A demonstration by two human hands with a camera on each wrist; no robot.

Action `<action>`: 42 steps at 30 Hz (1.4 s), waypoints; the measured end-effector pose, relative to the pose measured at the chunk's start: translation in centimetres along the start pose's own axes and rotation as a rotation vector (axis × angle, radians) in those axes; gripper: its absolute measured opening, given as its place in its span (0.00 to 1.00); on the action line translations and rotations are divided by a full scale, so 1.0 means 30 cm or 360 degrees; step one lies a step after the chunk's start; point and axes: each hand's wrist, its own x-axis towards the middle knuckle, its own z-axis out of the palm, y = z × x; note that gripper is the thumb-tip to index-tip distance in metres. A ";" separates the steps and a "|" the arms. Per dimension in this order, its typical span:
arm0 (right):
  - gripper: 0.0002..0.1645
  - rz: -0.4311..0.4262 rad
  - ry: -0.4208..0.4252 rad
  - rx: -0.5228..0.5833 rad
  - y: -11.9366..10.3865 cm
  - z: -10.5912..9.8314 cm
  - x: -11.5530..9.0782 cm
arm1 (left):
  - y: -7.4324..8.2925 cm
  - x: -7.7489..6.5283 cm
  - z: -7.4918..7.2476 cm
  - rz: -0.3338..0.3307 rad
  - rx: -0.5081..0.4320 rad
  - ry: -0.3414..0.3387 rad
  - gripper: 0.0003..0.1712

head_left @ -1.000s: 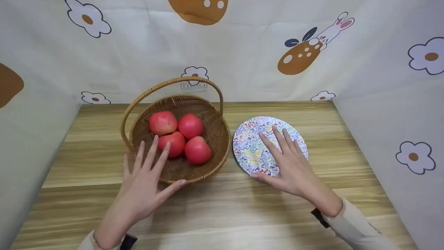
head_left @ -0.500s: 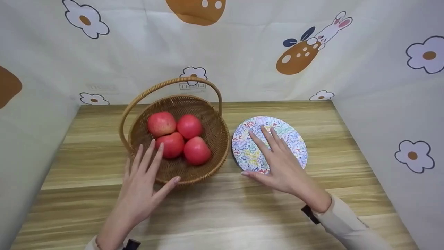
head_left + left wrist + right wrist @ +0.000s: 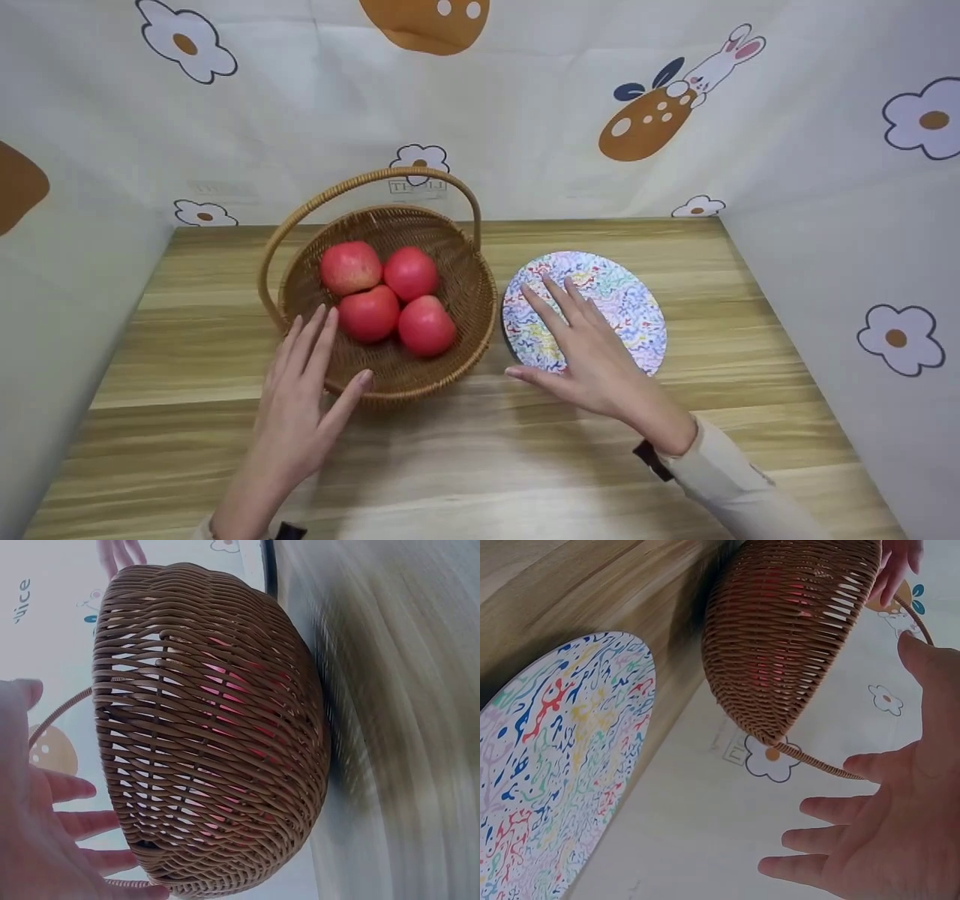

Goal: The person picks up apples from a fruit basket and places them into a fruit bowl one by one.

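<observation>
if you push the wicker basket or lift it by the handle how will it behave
The wicker basket likely feels stiff, since its weave holds a bowl shape. It may rock when pushed, as it narrows toward the table. The four red apples inside could roll if it tilts, being round.

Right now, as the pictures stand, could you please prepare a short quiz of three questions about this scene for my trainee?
1. How many apples show in the basket?
2. In the head view, which hand covers part of the disc?
A) left
B) right
3. True or false: the disc lies inside the basket.

Key:
1. Four.
2. B, the right hand; the left hand is near the basket.
3. False; it lies on the table, beside the basket.
</observation>
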 end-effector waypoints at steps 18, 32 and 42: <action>0.58 -0.0082 0.0035 0.0074 -0.041 0.026 0.049 | -0.029 -0.020 0.001 0.0013 -0.0070 0.0211 0.40; 0.54 -0.0152 0.0100 0.0122 -0.048 0.043 0.076 | -0.045 -0.031 -0.027 -0.0103 -0.0119 0.0301 0.37; 0.53 -0.0182 0.0117 0.0113 -0.061 0.040 0.096 | -0.060 -0.030 -0.031 -0.0242 -0.0139 0.0323 0.33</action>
